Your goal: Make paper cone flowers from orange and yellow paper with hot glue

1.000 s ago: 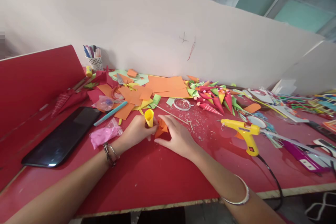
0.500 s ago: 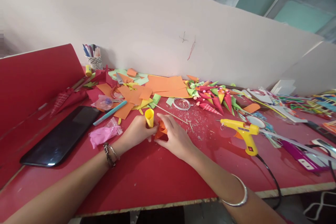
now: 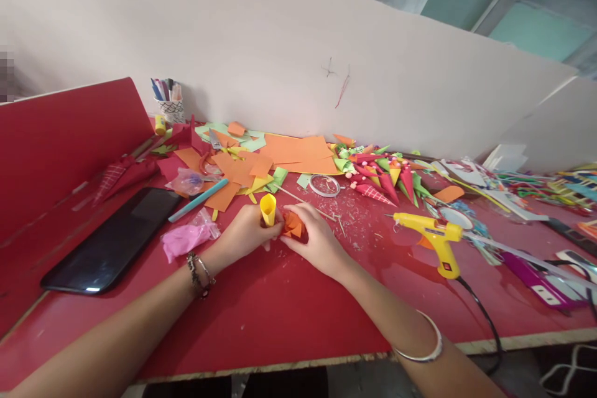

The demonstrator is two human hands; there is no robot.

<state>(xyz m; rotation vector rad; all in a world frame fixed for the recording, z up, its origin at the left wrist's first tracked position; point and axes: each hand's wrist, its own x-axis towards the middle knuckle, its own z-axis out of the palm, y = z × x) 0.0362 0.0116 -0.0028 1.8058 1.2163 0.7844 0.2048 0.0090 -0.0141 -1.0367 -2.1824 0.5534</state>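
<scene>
A yellow paper cone [image 3: 268,209] stands upright in my left hand [image 3: 247,231], its open mouth facing up and its lower end hidden by my fingers. My right hand [image 3: 319,240] is curled round a folded orange paper piece [image 3: 293,224] just right of the cone. The fingertips of both hands come close together between the two pieces; whether they touch I cannot tell. A thin wooden stick [image 3: 303,201] lies behind my hands, and a pink plastic packet [image 3: 189,237] lies left of my left hand.
A yellow glue gun [image 3: 436,236] with a black cord rests on the right. Small paper cones [image 3: 373,177], orange sheets [image 3: 293,152] and a tape roll [image 3: 325,185] lie behind. A black phone [image 3: 112,239] is at left, near a pen cup [image 3: 170,109].
My right hand has shifted slightly, and its fingers have turned away so more of the orange piece shows. The left hand keeps its hold on the cone. The view has moved slightly.
</scene>
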